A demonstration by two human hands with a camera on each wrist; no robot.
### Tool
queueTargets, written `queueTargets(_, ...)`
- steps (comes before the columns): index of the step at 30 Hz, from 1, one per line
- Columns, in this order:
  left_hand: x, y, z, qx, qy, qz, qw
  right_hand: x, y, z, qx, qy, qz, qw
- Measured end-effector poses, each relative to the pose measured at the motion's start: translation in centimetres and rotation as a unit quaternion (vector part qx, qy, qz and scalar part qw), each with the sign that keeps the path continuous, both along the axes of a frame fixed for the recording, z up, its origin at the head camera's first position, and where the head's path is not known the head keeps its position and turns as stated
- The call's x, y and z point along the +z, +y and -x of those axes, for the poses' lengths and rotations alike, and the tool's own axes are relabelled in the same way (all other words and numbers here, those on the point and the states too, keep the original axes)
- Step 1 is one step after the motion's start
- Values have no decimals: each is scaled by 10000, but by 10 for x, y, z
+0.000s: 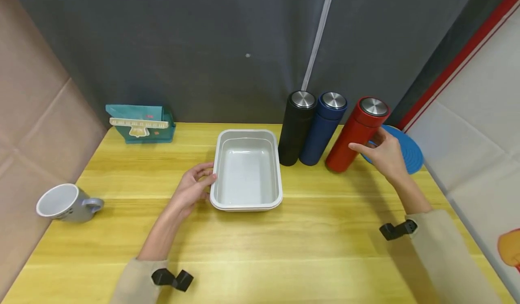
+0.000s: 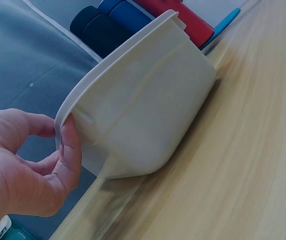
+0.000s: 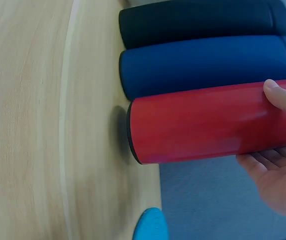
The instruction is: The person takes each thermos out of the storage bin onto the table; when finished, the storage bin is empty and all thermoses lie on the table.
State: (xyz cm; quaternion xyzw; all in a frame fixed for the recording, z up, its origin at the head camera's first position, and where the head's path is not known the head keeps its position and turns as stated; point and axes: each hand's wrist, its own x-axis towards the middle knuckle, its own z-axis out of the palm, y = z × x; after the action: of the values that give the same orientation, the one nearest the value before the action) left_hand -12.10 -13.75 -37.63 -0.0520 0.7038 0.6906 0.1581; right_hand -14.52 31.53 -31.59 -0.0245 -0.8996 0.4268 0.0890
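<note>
Red flask (image 1: pixel 352 135) and white tray (image 1: pixel 248 171) on yellow wooden table (image 1: pixel 260 250), both in hand.

Right hand (image 1: pixel 383 153) curls round the upright red flask, thumb on its front; blue flask (image 1: pixel 322 128) and black flask (image 1: pixel 295 127) stand just beside, blue mat (image 1: pixel 408 153) behind. Left hand (image 1: pixel 192 186) pinches the tray's left rim at table centre. Grey mug (image 1: pixel 65 202) at left edge; teal box (image 1: pixel 140 123) at rear left.

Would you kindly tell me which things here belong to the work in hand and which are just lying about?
In hand:
- white tray, its rim pinched by the left hand
- red flask, held by the right hand

Lying about:
- black flask
- blue flask
- blue mat
- grey mug
- teal box
</note>
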Motion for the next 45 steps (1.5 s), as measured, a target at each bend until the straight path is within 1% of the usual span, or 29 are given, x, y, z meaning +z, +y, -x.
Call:
queueTargets(6, -2, 0, 0, -54, 13, 11, 10000, -7, -2, 12, -85, 100, -67, 9999)
queueTargets(12, 0, -2, 0, -22, 14, 29, 10000, -11, -4, 19, -191, 148, -134, 9996)
queueTargets(16, 1, -3, -1, -44, 41, 39, 10000, -14, -5, 22, -208, 134, -40, 9997)
queueTargets(22, 0, -3, -2, -51, 40, 17, 10000, -17, -4, 24, -188, 104, 91, 9997)
queueTargets(30, -1, -1, -2, -49, 23, 73, 10000, -18, -3, 25, -56, -17, 200, 9998)
queueTargets(37, -3, -2, -4, 112, -63, 1, 9999, -26, -5, 32, 51, 92, 154, 9998)
queueTargets(41, -3, -7, -6, 62, -7, 87, 9999, -29, -8, 33, 93, 123, 249, 9996)
queueTargets(45, 0, -12, -10, -28, 159, 223, 9996, -29, -8, 26, 80, 44, 396, 9992)
